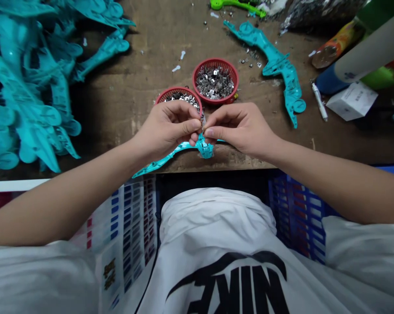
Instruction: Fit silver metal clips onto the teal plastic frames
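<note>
Left hand [171,126] and right hand [238,127] pinch a tiny part [202,125]. Judged step: fine handling; next move calls for steadiness.

Bold black letters [246,290] on the white shirt [216,218] read NIKE, beside a black swoosh [223,261]; print on the white box [352,102] is illegible.

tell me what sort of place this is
Probably a workshop or small factory: matching turquoise plastic parts are heaped on a worn wooden table, two red baskets hold many small metal pieces, and a blue crate shows below the table's near edge.
</note>
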The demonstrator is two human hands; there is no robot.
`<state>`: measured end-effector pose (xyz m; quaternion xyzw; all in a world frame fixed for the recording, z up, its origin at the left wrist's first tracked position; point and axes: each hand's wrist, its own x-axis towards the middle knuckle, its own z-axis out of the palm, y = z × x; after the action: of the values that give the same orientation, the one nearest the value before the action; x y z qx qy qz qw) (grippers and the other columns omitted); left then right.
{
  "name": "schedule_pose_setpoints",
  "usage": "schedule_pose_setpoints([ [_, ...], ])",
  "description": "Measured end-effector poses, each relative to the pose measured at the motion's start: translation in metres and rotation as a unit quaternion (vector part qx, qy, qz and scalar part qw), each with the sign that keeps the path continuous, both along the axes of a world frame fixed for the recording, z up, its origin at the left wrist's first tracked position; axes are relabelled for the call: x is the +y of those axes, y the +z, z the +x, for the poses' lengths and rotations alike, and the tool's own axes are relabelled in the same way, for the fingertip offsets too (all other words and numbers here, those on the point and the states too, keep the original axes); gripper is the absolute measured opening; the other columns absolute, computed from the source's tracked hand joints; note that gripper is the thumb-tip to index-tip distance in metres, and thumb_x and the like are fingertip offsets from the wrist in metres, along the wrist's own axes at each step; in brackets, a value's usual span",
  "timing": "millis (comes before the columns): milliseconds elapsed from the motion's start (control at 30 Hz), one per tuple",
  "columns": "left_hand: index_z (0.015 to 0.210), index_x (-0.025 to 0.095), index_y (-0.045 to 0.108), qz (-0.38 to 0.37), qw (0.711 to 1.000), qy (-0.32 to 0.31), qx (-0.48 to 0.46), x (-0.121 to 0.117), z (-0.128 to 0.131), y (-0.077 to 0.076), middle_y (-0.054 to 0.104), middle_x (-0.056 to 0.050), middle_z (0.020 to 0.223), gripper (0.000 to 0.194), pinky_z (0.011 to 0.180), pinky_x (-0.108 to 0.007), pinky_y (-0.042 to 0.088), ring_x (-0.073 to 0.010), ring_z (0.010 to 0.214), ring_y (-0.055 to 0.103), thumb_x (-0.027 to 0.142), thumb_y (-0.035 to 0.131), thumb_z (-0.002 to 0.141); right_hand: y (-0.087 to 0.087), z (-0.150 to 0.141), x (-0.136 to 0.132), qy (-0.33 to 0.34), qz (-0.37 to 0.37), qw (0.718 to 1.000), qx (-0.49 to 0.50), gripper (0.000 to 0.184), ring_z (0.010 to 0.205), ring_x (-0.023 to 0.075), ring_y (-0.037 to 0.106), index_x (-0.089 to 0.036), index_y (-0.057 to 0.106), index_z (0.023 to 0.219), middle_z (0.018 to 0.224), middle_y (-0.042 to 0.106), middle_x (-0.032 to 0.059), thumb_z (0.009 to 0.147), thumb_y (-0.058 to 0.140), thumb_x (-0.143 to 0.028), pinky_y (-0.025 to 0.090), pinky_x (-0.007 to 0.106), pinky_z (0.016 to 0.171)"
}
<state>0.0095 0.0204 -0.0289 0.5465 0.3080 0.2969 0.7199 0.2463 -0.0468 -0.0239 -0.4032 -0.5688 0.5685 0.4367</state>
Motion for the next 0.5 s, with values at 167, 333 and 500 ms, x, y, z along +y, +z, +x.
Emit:
schedule_pose_setpoints([
  [167,0.096,0.025,0.085,-0.003,1.000,0.018,0.001,-0.005,0.002,-0.008,0.083,-0.002,0.082,0.078,0.068,-0.035,0.075,-0.0204,0.068,0.081,0.083,0.129,0.067,0.007,-0.005,-0.013,-0.011,0.028,0.999,-0.029,0.038,0.102,0.0245,0.091,-0.025,0.085,0.101,0.104,0.093,0.0066,0.103,0.108,-0.056,0.082,0.040,0.099],
  [333,0.105,0.026,0.095,0.104,0.992,0.051,0.049,0.006,-0.005,-0.012,0.090,-0.006,0.099,0.059,0.077,-0.040,0.077,-0.0244,0.082,0.087,0.072,0.124,0.083,0.021,0.017,0.005,-0.092,0.107,0.988,-0.067,0.041,0.094,0.0256,0.088,-0.029,0.080,0.093,0.101,0.091,0.0045,0.099,0.110,-0.057,0.080,0.043,0.091],
  [500,0.097,0.028,0.097,0.246,0.955,0.083,0.146,0.023,-0.010,-0.030,0.092,-0.006,0.099,0.026,0.081,-0.040,0.072,-0.0270,0.091,0.085,0.050,0.110,0.090,0.034,0.044,0.029,-0.173,0.168,0.966,-0.095,0.037,0.081,0.0217,0.082,-0.031,0.077,0.085,0.094,0.089,0.0026,0.094,0.111,-0.041,0.071,0.037,0.076],
])
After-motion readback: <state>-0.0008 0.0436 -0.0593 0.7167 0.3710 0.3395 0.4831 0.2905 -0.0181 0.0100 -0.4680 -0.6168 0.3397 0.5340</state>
